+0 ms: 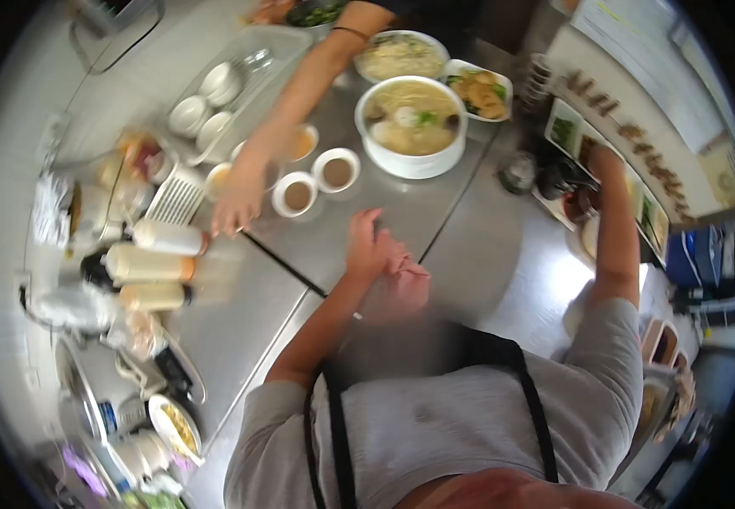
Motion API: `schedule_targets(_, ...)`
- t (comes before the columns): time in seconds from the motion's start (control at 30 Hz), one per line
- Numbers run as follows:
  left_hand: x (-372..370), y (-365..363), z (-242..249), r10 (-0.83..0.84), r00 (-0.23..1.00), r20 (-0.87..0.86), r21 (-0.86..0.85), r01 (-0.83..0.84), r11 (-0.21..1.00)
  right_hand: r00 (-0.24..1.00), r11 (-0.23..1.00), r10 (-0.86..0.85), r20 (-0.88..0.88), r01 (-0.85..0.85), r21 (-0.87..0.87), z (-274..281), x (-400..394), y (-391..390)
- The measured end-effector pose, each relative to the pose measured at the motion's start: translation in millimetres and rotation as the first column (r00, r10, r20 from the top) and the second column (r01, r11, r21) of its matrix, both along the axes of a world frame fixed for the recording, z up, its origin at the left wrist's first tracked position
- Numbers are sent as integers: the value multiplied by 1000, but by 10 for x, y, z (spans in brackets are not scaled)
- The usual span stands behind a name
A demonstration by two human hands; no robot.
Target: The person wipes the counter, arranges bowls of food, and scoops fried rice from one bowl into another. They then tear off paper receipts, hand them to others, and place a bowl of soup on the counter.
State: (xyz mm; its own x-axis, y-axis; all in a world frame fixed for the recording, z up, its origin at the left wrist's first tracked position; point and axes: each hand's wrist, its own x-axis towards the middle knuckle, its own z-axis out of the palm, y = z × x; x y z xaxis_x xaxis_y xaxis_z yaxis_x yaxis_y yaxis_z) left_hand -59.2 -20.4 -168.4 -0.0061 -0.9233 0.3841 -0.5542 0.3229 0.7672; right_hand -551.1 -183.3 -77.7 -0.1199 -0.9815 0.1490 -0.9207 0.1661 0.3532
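Observation:
My left hand (369, 246) is at the middle of the steel counter, its fingers closed round a crumpled pink cloth (408, 276). Over at the right, my right hand (606, 165) reaches down into a long white tray (657, 246) of toppings; its fingers are hidden there. Beyond my left hand stands a large white bowl (414, 161) of noodle soup with egg and greens. Two small cups of brown sauce, a nearer one (296, 196) and a farther one (335, 171), sit to the left of the bowl.
A co-worker's hand (240, 195) reaches from the far side, over small cups. Behind the soup are a noodle bowl (401, 58) and a square dish (479, 92). Squeeze bottles (151, 263) lie at the left. A dark-lidded jar (517, 172) stands near the tray.

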Motion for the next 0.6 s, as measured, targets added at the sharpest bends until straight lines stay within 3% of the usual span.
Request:
schedule_targets(0.03,-4,-7,-13,-4,999,43,24,3,1000,998,985,61,-26,-64,-158,-115,-88,-19)
schedule_targets(0.1,7,-9,-27,-31,998,55,21,30,999,964,962,-222,146,192,191,112,40,20)
schedule_targets(0.17,-18,6,22,-55,998,-16,-20,55,998,941,926,-310,135,267,266,255,196,110)
schedule_targets(0.3,-44,9,46,-74,997,2,-26,74,997,808,889,-458,371,408,209,-37,81,-51)
schedule_targets(0.43,-42,11,73,-85,996,-33,-10,85,996,732,870,-482,481,465,164,7,166,-70)
schedule_targets(0.6,-47,6,49,-76,997,8,-74,76,994,739,884,-444,507,454,112,43,51,44)
